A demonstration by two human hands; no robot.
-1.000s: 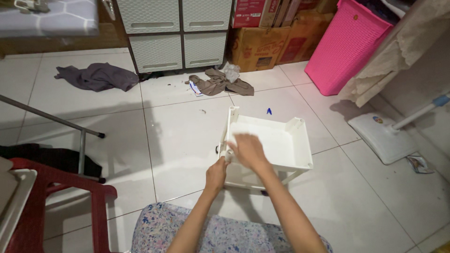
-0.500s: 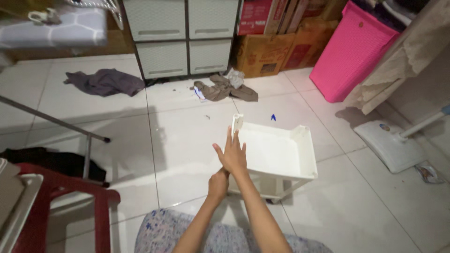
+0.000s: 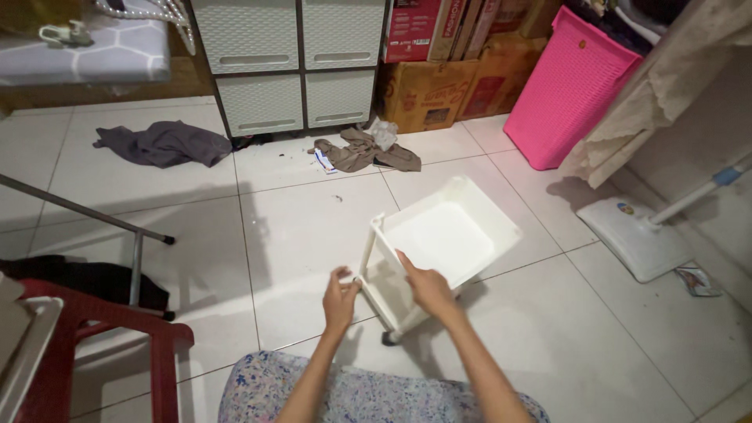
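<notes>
A white plastic cart (image 3: 448, 235) with an open tray top and small wheels stands on the tiled floor in front of me. My right hand (image 3: 427, 288) grips the near rim of its tray. My left hand (image 3: 340, 298) pinches the near left corner post of the cart, fingers curled round it. The cart sits turned at an angle, its tray empty. My knees, in a flowered cloth (image 3: 368, 395), show at the bottom edge.
A red plastic chair (image 3: 94, 345) stands at the near left beside a metal leg (image 3: 86, 211). Clothes lie on the floor: grey (image 3: 160, 143), brown (image 3: 364, 150), black (image 3: 78, 278). White drawers (image 3: 286, 63), cardboard boxes (image 3: 439, 78), a pink hamper (image 3: 576, 86) and a flat mop (image 3: 638, 235) ring the area.
The cart has turned and slid to the right. My right hand went from open above the rim to gripping it; my left hand moved to the corner post.
</notes>
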